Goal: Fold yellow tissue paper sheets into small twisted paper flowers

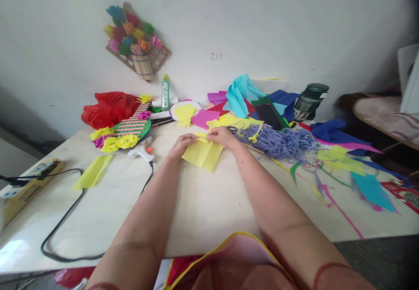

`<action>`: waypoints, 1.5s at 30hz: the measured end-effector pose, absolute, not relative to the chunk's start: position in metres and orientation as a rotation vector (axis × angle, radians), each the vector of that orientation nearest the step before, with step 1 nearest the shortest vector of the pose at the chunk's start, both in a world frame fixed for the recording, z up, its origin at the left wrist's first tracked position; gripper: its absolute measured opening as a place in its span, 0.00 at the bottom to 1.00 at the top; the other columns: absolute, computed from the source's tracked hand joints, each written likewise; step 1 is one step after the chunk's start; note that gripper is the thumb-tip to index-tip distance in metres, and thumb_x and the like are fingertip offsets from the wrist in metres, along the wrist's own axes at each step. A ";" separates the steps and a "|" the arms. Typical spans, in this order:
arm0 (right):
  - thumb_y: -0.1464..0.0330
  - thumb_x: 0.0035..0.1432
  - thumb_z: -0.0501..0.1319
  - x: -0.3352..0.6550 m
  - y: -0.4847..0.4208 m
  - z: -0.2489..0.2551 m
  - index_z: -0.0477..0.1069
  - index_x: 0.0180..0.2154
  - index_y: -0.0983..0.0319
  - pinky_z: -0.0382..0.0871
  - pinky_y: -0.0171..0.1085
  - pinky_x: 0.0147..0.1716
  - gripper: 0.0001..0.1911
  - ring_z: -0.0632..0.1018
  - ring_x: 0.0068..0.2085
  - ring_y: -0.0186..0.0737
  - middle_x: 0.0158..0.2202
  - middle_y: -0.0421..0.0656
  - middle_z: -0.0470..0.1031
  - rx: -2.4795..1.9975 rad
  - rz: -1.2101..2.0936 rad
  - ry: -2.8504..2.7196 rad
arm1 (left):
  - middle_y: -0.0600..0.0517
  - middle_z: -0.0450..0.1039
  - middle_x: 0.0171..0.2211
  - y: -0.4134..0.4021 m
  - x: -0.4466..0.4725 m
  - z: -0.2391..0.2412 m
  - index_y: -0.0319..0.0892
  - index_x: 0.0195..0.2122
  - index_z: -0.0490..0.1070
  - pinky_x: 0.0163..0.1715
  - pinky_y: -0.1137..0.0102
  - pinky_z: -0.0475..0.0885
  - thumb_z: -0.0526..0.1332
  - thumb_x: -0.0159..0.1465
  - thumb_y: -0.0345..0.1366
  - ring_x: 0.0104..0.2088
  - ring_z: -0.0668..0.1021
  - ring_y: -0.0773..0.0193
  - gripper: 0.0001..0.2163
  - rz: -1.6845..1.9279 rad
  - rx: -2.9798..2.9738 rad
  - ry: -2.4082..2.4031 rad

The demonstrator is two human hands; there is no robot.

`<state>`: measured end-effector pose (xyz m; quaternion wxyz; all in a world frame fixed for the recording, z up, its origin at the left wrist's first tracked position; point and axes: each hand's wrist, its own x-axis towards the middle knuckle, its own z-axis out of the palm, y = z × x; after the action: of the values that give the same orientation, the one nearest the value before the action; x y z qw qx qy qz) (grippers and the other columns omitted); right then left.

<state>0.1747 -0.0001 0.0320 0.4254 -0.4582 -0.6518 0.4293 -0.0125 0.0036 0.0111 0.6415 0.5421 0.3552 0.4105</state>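
A sheet of yellow crepe paper hangs between my two hands just above the white table. My left hand pinches its upper left edge, and my right hand grips the upper right, where the edge looks folded over. Beyond my hands lie more yellow paper on a round white piece and a magenta paper piece. Close to my right hand is a tangle of purple yarn. To the left of my left hand rests a white glue gun with a black cord.
A green craft piece with sticks and paper flowers stands at the left, near red plastic and a green glue bottle. A power strip sits at the left edge. A phone and dark jar are behind the yarn. Paper scraps cover the right.
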 end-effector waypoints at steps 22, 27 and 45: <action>0.69 0.38 0.62 0.171 0.001 0.032 0.71 0.22 0.67 0.61 0.32 0.28 0.07 0.69 0.25 0.31 0.21 0.38 0.70 -1.061 1.041 -1.673 | 0.53 0.71 0.23 0.001 -0.008 0.008 0.38 0.28 0.70 0.23 0.74 0.64 0.62 0.50 0.46 0.22 0.71 0.68 0.14 0.798 1.432 0.838; 0.69 0.38 0.63 0.172 0.004 0.028 0.71 0.22 0.66 0.61 0.32 0.29 0.06 0.69 0.26 0.31 0.22 0.38 0.71 -1.035 1.038 -1.684 | 0.54 0.70 0.22 0.003 -0.009 0.006 0.38 0.27 0.68 0.21 0.75 0.62 0.63 0.49 0.46 0.21 0.71 0.69 0.14 0.802 1.475 0.863; 0.58 0.38 0.62 0.176 0.005 0.027 0.64 0.18 0.65 0.50 0.30 0.21 0.17 0.59 0.20 0.27 0.15 0.34 0.57 -1.212 0.992 -1.715 | 0.53 0.72 0.24 0.003 -0.004 0.004 0.38 0.28 0.70 0.22 0.75 0.63 0.66 0.46 0.43 0.23 0.71 0.69 0.14 0.858 1.541 0.906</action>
<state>0.1759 0.0050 0.0273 0.3981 -0.4788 -0.6774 0.3917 -0.0042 0.0029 0.0042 0.5476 0.6504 0.3824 0.3619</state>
